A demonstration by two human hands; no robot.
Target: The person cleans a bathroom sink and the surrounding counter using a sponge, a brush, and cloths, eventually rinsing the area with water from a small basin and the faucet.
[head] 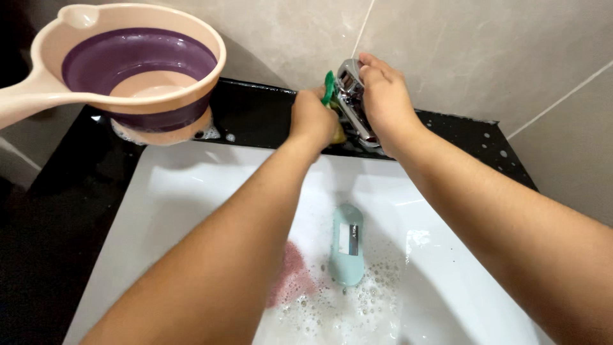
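I see the chrome tap [353,102] at the back edge of the white sink [159,211]. My right hand [383,96] curls its fingers over the tap's top; my left hand [313,118], fingers closed, presses a green-and-yellow sponge [329,89] against its left side. Below the tap a pale teal bottle [347,246] lies in suds (a beige-and-purple ladle [128,70] sits far left).

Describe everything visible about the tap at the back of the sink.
The tap is shiny chrome metal, standing on the black counter behind the white sink, spout angled down toward the basin. The right hand grips its top; the left hand presses a green and yellow sponge against its side. No water is seen running.
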